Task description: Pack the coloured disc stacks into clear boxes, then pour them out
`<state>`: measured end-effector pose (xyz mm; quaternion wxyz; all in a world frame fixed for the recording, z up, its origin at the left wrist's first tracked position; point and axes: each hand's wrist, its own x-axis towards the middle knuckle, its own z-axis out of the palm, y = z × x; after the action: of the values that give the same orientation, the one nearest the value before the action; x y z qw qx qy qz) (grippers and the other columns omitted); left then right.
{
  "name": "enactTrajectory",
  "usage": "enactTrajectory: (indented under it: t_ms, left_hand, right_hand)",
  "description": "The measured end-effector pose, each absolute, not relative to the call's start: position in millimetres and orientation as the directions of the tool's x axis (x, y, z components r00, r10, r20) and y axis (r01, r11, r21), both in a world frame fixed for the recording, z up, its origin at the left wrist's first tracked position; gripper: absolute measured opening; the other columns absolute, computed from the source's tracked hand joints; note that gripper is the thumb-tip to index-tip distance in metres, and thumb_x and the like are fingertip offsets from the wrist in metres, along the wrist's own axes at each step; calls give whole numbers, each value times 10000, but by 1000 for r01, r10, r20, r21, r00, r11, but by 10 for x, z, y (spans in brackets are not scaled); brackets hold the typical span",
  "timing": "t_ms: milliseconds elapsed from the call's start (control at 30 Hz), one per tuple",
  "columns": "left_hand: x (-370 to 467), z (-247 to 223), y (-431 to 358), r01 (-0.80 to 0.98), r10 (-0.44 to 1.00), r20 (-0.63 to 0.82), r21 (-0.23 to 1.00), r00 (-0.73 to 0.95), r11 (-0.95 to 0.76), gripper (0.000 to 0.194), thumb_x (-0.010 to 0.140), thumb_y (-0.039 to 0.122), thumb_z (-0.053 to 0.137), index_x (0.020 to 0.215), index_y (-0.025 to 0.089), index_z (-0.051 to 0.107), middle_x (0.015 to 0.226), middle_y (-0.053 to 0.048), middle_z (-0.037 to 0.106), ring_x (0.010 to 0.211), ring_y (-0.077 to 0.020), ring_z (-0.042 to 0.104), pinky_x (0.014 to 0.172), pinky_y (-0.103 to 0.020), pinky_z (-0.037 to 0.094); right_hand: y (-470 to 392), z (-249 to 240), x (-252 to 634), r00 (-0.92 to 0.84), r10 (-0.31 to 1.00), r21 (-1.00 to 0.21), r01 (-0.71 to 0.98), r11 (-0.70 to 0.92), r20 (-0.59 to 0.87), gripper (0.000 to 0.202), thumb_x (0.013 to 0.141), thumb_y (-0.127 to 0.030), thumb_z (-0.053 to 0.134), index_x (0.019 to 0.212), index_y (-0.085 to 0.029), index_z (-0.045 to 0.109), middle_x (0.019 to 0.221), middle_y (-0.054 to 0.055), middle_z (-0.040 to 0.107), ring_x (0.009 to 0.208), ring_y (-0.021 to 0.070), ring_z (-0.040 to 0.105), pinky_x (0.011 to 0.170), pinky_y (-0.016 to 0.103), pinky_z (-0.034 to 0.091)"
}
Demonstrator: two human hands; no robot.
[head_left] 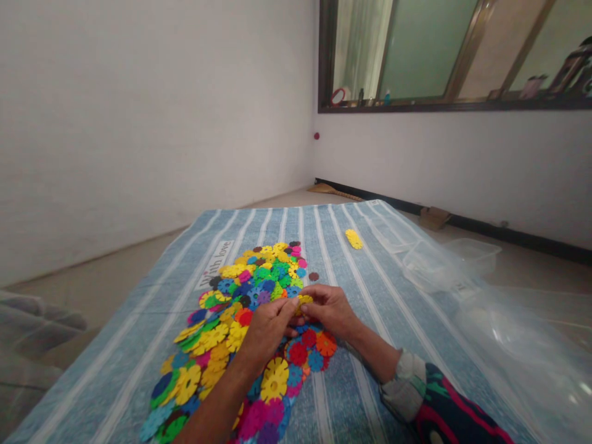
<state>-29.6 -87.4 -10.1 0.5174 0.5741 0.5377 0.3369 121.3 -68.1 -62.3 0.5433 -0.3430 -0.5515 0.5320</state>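
Both my hands meet over a spread pile of flower-shaped notched plastic discs (213, 338) in many colours. Between the fingertips of my right hand (329, 308) is a yellow notched disc (304, 301), pinched by thumb and forefinger. My left hand (271, 324) has its thumb and fingers closed at the left edge of that same disc. Whether more than one disc is in the fingers I cannot make out. Off to the far right of the pile lies a short joined row of yellow discs (354, 239). A single brown disc (313, 276) sits just beyond my right hand.
A blue-and-white striped cloth (152, 296) covers the table. Along its right side stand clear plastic containers (428, 268) and crumpled clear plastic (522, 339). Beyond are a broom (330, 190) and a cardboard box (433, 217) on the floor. Translucent plastic (37, 327) shows at left.
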Motion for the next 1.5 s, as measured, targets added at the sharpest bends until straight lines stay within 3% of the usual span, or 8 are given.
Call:
enactTrajectory:
  t_ms: [200, 400, 533, 733, 933, 1167, 1300, 1500]
  left_hand:
    - [-285, -115, -878, 203, 977, -172, 969, 127, 144, 409, 711, 551, 610, 792, 155, 672, 749, -50, 706, 721, -223, 680, 617, -320, 566]
    - [-263, -114, -896, 158, 988, -125, 981, 88, 110, 458, 661, 600, 651, 781, 161, 699, 784, -51, 709, 757, -233, 676, 642, -323, 568]
    - [-254, -118, -903, 144, 989, -122, 983, 82, 109, 503, 667, 629, 637, 805, 150, 702, 795, -60, 709, 774, -242, 669, 675, -346, 572]
    - [-282, -151, -873, 197, 987, -112, 976, 114, 88, 496, 678, 637, 619, 764, 156, 700, 782, -53, 704, 806, -248, 662, 668, -336, 571]
    - [-301, -117, -872, 198, 983, -135, 974, 128, 108, 375, 699, 520, 648, 755, 155, 715, 758, -44, 711, 810, -231, 662, 675, -297, 559]
    - [-311, -65, -893, 68, 967, -174, 984, 187, 164, 333, 641, 402, 734, 831, 129, 737, 794, -71, 728, 821, -219, 677, 780, -300, 534]
    - [-302, -60, -909, 3, 967, -171, 985, 189, 174, 342, 618, 393, 753, 817, 116, 726, 776, -80, 726, 758, -213, 674, 736, -299, 528]
    - [-255, -75, -938, -47, 982, -149, 987, 119, 156, 310, 610, 371, 761, 792, 125, 712, 752, -62, 724, 708, -187, 661, 699, -278, 513]
  right_hand:
    - [-734, -567, 1203, -152, 839, -782, 308, 542, 522, 232, 770, -161, 577, 965, -203, 694, 807, 19, 657, 733, 144, 577, 714, 266, 462]
    - [-774, -588, 1177, -276, 715, -511, 540, 668, 643, 253, 876, -159, 449, 1061, -189, 618, 841, 55, 614, 803, 175, 554, 737, 275, 456]
    - [-783, -603, 1155, -309, 683, -452, 561, 693, 662, 244, 902, -152, 401, 1074, -165, 573, 877, 74, 605, 845, 189, 542, 756, 284, 452]
    - [-788, -585, 1150, -325, 689, -466, 546, 696, 648, 143, 906, -152, 416, 892, -192, 552, 806, 34, 576, 775, 167, 516, 722, 265, 424]
    - [-788, -596, 1154, -302, 694, -481, 542, 689, 654, 144, 893, -161, 445, 837, -203, 572, 776, 21, 581, 761, 157, 519, 710, 258, 418]
    - [-790, -609, 1165, -291, 704, -456, 592, 664, 647, 170, 883, -168, 454, 907, -205, 619, 789, 26, 616, 755, 152, 551, 702, 250, 420]
    - [-786, -642, 1167, -298, 695, -403, 640, 654, 655, 175, 885, -186, 450, 897, -190, 624, 758, 34, 625, 707, 162, 557, 657, 258, 424]
    - [-787, -707, 1141, -296, 663, -367, 647, 669, 688, 401, 892, -174, 390, 1270, -113, 508, 951, 116, 672, 853, 223, 606, 750, 328, 483]
